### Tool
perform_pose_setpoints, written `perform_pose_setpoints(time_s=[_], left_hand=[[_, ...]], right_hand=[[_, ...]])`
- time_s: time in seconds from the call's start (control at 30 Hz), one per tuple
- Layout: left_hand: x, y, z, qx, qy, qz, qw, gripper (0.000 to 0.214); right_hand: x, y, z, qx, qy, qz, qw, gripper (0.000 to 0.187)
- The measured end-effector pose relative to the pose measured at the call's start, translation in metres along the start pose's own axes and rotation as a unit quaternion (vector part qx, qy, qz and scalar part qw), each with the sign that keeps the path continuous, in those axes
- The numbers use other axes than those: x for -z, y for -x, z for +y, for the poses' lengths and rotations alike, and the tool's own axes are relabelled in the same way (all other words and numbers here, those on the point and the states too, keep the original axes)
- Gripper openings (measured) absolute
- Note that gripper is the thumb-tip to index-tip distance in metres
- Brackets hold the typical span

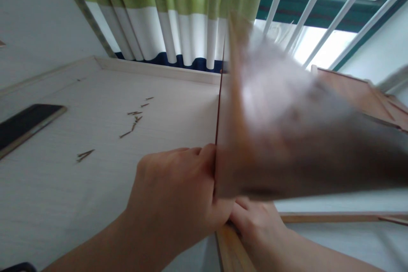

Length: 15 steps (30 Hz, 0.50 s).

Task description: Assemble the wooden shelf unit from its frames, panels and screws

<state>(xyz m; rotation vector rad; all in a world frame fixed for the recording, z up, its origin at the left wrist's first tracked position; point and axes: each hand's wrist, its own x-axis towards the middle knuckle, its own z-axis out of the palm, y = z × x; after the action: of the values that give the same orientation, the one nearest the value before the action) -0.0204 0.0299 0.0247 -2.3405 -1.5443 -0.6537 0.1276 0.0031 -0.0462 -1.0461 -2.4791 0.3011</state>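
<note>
My left hand [174,197] is closed at the middle of the view, pinching a thin dark red stick [219,106] that stands upright from my fingers. Right beside it a large flat brownish sheet [287,136] is smeared by motion, rising from my hands toward the window. My right hand [258,225] sits below the sheet, fingers curled under its lower edge and resting near a wooden strip [234,250]. What the sheet is made of I cannot make out.
A pale wooden table [63,187] carries several small dark splinters [134,121] and a dark flat bar [25,125] at the left edge. Green-and-white curtains [165,12] and white window bars [318,4] stand behind. Wooden frame pieces [360,93] lie at right.
</note>
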Motion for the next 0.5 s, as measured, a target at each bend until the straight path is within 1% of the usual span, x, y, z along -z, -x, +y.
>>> perform_pose_setpoints(time_s=[0.13,0.33,0.4,0.5], left_hand=[[0.0002,-0.0006,0.0003,0.011,0.010,-0.012,1.000,0.027],[0.0033,-0.0007,0.0006,0.015,0.015,-0.037,0.999,0.029],[0.0042,-0.0001,0.0010,0.011,0.005,-0.034,0.999,0.028],[0.0029,0.0013,0.0009,-0.006,-0.011,-0.010,1.000,0.025]], right_hand=[[0.0027,-0.0010,-0.0009,-0.004,0.004,-0.012,1.000,0.012],[0.0063,-0.0027,-0.0009,-0.016,0.007,-0.080,0.997,0.012],[0.0048,-0.0023,-0.0002,-0.016,0.004,-0.071,0.997,0.011],[-0.0013,-0.0006,0.0026,-0.007,0.005,-0.024,1.000,0.011]])
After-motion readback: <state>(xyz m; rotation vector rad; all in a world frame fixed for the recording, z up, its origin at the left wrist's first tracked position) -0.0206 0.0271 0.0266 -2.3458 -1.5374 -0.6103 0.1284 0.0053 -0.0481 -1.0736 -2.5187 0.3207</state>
